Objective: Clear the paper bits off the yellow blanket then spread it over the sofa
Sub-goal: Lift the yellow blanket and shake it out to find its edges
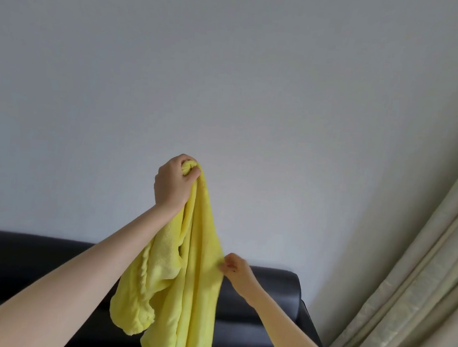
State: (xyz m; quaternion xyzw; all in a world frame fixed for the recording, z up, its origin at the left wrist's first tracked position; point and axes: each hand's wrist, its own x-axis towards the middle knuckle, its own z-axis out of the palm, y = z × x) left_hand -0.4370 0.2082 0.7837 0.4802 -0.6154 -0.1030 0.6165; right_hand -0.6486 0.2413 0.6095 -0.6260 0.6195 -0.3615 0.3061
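Note:
The yellow blanket (195, 274) hangs bunched in long folds in front of me, held up high. My left hand (173, 184) grips its top end in a fist, well above the sofa. Lower down, my right hand (235, 269) pinches the blanket's right edge between fingers and thumb. Behind and below the blanket stands the black sofa (23, 266), with its backrest against the wall. No paper bits show on the blanket or the sofa. The blanket's lower end runs out of view at the bottom.
A plain pale wall (230, 77) fills the upper view. Beige curtains (419, 284) hang at the right, close to the sofa's right end.

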